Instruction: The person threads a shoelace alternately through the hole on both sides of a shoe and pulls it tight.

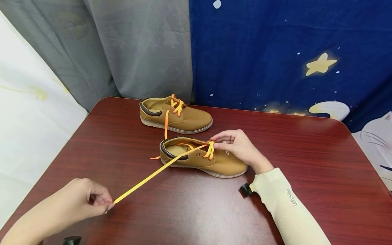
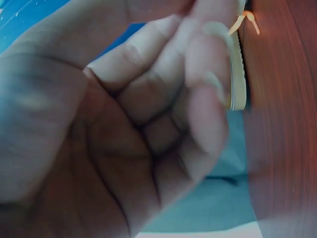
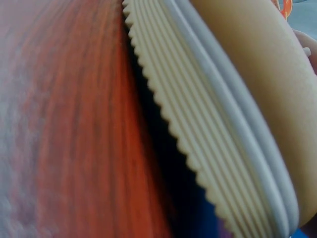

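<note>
Near shoe [image 1: 203,157]: lies mid-table on the dark red table [image 1: 306,170], nearer of the two; tan upper, pale ribbed sole, dark collar.
Inside it: the opening shows only the tan insole, with a loop of orange lace crossing over it.
Its long axis: runs left to right, heel to the left, toe to the right and slightly near.
Orange lace [image 1: 153,174]: pulled taut in a straight line from the eyelets down and left to the near-left of the table; a short loose end lies on the table by the heel.
Left hand [image 1: 88,200]: near left, pinching the lace end between thumb and fingertip, other fingers curled in.
Right hand [image 1: 237,144]: rests on the shoe's tongue and toe area, fingertips pinching the lace at the eyelets.
Far shoe [image 1: 176,115]: just behind, same heading, its own orange lace hanging over the side.
Hard to make out: left wrist view is filled by a blurred palm [image 2: 114,148]; right wrist view shows only the ribbed sole [image 3: 213,124] up close, the fingers cut off at the edge.
</note>
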`<state>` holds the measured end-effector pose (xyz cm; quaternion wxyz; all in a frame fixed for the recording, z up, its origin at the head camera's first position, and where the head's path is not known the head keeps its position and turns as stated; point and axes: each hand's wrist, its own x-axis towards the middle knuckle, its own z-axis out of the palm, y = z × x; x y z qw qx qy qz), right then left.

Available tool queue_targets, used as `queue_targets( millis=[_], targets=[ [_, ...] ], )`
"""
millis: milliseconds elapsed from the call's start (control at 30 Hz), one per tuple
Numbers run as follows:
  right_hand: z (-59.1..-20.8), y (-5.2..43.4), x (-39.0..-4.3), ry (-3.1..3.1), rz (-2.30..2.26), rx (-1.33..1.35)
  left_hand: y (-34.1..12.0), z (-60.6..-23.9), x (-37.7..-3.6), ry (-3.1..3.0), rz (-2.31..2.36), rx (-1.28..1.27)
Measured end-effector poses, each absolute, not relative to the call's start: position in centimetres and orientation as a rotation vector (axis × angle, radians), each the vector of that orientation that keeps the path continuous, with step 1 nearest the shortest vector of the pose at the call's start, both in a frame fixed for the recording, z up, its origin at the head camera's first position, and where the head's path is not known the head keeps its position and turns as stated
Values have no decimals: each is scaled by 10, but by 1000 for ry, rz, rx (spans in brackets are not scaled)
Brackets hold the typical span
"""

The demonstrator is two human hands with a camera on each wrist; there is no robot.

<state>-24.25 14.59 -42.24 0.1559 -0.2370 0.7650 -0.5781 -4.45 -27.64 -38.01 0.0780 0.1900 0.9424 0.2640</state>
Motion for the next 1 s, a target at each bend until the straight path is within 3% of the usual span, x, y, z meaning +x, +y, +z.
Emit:
queue_targets(
  millis=[367,767,1000],
  targets=[
    [-423,146,-242,2178,-1684,-677,-243,-365,-69,2751,574,454],
    [-421,144,-241,2173,-1684,-666,-230,-359,-101,2329,1132,671],
    [-420,145,-240,2184,-1681,-646,-199,-349,-126,2477,1343,543]
  ],
)
